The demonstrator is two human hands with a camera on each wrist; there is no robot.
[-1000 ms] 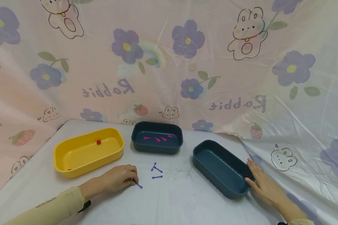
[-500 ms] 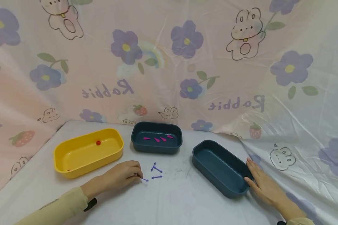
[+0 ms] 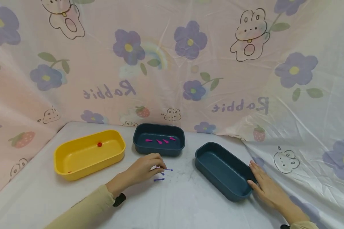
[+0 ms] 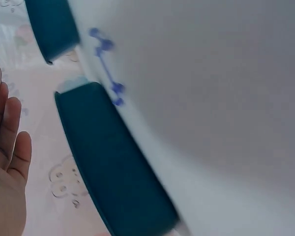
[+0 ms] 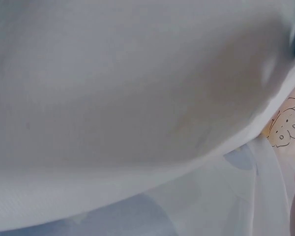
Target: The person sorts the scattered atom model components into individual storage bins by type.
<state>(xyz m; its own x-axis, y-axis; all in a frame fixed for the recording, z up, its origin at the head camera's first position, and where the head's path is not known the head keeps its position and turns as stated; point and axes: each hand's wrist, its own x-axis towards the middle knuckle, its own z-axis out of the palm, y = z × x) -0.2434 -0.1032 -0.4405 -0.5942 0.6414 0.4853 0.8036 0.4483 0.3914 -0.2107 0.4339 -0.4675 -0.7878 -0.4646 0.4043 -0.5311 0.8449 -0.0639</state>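
Note:
My left hand (image 3: 144, 168) pinches a thin purple rod (image 3: 169, 170) with knobbed ends between thumb and fingers, above the middle of the table. Just below it lie another purple rod (image 3: 159, 179) and part of one more, half hidden by the fingers. In the left wrist view, blurred purple rods (image 4: 108, 69) lie on the white cloth, and the left hand's fingers (image 4: 10, 118) show at the edge. At the right, my right hand (image 3: 268, 189) rests with straight fingers against the outer side and rim of a dark blue tray (image 3: 210, 173).
A yellow tray (image 3: 89, 167) with a red bead-like piece (image 3: 99, 144) stands at the left. At the back, a second dark blue tray (image 3: 157, 151) holds several pink drop-shaped pieces (image 3: 165, 141). A printed curtain (image 3: 166, 73) hangs behind the table.
My left hand has moved right and away from me, lifting the purple rod from the cloth and carrying it over the other rods. The right hand stays at the tray.

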